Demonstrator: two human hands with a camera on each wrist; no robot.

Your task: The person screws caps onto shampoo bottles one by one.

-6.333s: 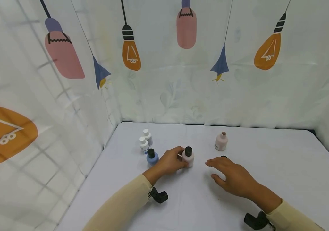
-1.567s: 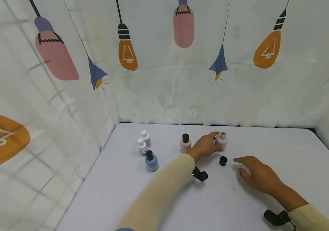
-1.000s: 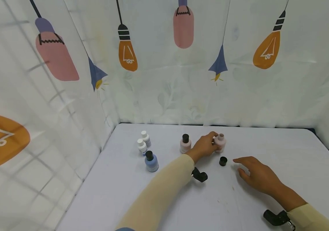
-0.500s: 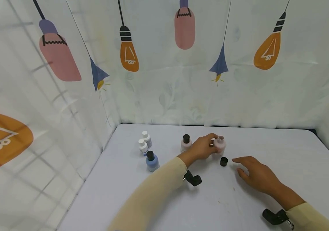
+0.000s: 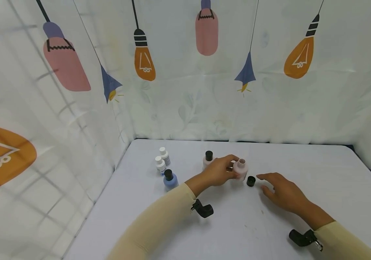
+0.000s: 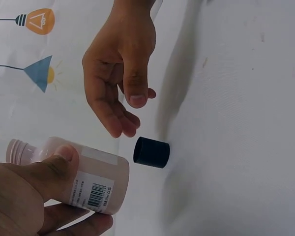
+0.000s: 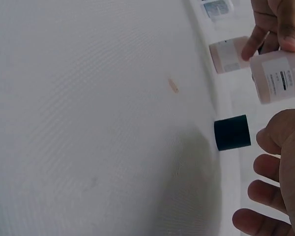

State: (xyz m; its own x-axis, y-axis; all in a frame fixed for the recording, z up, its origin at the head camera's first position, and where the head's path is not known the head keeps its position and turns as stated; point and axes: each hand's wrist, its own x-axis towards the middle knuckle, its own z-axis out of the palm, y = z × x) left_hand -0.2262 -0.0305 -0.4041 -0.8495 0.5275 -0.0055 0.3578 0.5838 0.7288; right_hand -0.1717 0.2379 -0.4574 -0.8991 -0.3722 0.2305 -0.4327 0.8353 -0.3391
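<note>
My left hand (image 5: 218,172) grips an uncapped pale pink bottle (image 5: 240,170) between thumb and fingers. In the left wrist view the bottle's threaded neck (image 6: 20,152) is bare, and a barcode label (image 6: 92,191) shows on its side. A black cap (image 5: 251,181) stands on the table with its open end up, just right of the bottle. Beside that cap my right hand (image 5: 283,192) hovers with thumb and fingers spread apart, holding nothing. In the right wrist view the black cap (image 7: 232,132) sits close to the right thumb (image 7: 269,139), apart from it.
Behind the left hand stands a capped pink bottle (image 5: 208,158), partly hidden. Further left are a blue bottle with a black cap (image 5: 170,181) and two small white bottles (image 5: 161,166). A printed curtain (image 5: 185,108) hangs behind the white table (image 5: 319,173).
My left hand has lifted the uncapped bottle from the back of the table and brought it left and nearer, beside the cap. Earlier it set down the capped pink bottle. The right hand edged toward the cap.
</note>
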